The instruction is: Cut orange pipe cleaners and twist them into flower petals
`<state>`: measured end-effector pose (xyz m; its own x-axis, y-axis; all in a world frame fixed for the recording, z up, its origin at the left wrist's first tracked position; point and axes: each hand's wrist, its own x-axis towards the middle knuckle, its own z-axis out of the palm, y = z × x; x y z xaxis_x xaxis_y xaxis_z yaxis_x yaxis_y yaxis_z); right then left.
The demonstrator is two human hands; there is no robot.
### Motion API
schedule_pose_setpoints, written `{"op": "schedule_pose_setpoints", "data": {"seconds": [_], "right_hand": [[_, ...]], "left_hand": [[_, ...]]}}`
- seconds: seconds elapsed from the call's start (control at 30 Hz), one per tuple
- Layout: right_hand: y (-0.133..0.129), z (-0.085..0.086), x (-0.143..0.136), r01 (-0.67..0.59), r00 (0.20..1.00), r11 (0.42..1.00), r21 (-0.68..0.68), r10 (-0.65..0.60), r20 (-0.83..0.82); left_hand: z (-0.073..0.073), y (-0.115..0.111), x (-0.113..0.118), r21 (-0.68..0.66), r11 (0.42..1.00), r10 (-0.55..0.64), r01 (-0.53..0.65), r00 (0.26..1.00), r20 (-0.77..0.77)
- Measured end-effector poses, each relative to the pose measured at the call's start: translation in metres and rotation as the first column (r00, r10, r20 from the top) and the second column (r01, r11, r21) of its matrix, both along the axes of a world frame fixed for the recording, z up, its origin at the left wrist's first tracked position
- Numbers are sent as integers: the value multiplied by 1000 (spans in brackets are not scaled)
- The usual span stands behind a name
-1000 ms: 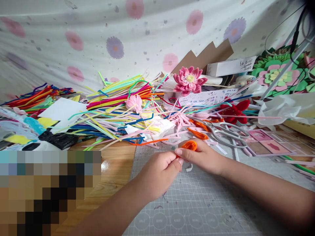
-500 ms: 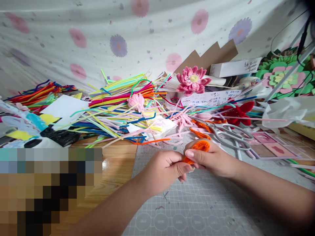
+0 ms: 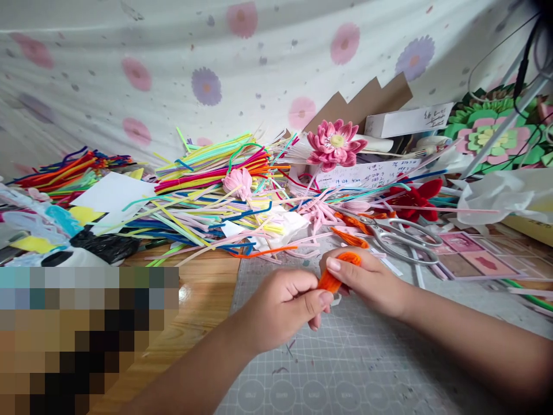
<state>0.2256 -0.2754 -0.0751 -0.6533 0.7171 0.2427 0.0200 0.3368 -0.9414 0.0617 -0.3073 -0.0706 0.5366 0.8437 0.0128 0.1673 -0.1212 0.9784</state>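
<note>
Between my two hands is an orange pipe-cleaner petal (image 3: pixel 332 281), fuzzy and rounded at its upper end. My left hand (image 3: pixel 287 308) pinches its lower end between thumb and forefinger. My right hand (image 3: pixel 367 279) is closed on the upper part, the thumb pressed on its face. A small pale strip pokes out below the right fingers; I cannot tell what it is. Both hands are above the grey cutting mat (image 3: pixel 345 357). Just beyond them lie more orange petals (image 3: pixel 349 237) and a pair of silver-handled scissors (image 3: pixel 404 238).
Bundles of coloured pipe cleaners (image 3: pixel 207 173) spread across the back left. A pink flower (image 3: pixel 336 142) stands behind, with a red flower (image 3: pixel 417 199) to the right. A pink palette (image 3: pixel 470 256) lies at the right. Bare wooden tabletop (image 3: pixel 203 305) shows left of the mat.
My right thumb has shifted up and left on the orange petal, and more of its lower part shows between my hands. Both hands keep their hold. The view has shifted slightly.
</note>
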Motion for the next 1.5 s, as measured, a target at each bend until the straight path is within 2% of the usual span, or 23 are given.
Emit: {"op": "schedule_pose_setpoints", "data": {"seconds": [0.1,0.2,0.37,0.53,0.73,0.97,1.17,1.3,1.5], "right_hand": [[0,2,0,31,999,995,92,-34,27],[1,2,0,-7,999,985,173,-2,48],[2,1,0,-40,996,975,217,22,88],[3,1,1,-66,996,981,181,54,68],[5,0,3,-96,993,991,95,90,71],[9,-4,3,-126,992,990,-66,124,-28],[10,-7,1,31,999,999,38,-33,34],[9,-8,-2,90,991,990,108,-100,86],[12,-13,-2,28,994,999,-39,-23,106]], "left_hand": [[0,-2,0,6,1000,-12,12,1000,-27],[-2,-3,1,27,998,-60,61,996,-59],[-8,-5,2,32,997,-70,72,995,-75],[-11,-4,2,23,998,-56,58,996,-68],[-14,-3,6,-67,997,-39,38,999,-10],[-19,-1,7,-143,990,25,-18,998,51],[-18,2,7,-175,983,62,-49,996,68],[-19,0,8,-171,984,59,-49,997,51],[-21,1,10,-167,984,77,-68,996,49]]}}
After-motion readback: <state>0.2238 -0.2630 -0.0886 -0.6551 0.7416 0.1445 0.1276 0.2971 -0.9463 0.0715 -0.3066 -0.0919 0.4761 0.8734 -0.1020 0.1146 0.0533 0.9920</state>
